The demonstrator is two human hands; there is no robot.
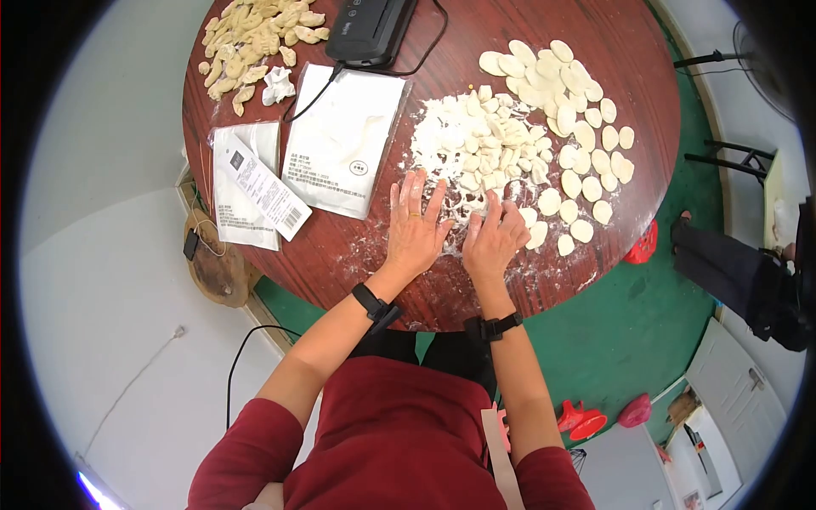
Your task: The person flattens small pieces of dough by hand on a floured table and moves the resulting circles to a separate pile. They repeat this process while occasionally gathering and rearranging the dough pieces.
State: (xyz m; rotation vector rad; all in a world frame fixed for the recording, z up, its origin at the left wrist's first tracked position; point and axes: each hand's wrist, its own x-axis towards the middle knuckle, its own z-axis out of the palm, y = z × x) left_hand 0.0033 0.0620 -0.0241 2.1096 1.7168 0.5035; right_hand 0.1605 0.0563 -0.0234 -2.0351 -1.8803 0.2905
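Note:
My left hand [416,228] lies flat on the round dark wooden table [340,255], fingers spread, at the near edge of a floured pile of small dough pieces [476,140]. My right hand [495,238] rests beside it with fingers curled down onto the floured surface; whether it holds a dough piece is hidden. Flattened round dough wrappers [578,127] lie in rows to the right of the pile.
Two plastic flour bags [340,140] [251,187] lie left of my hands. Finished dumplings [255,38] are heaped at the far left. A black device [370,30] with a cord sits at the far edge. A person's legs [731,272] are at the right.

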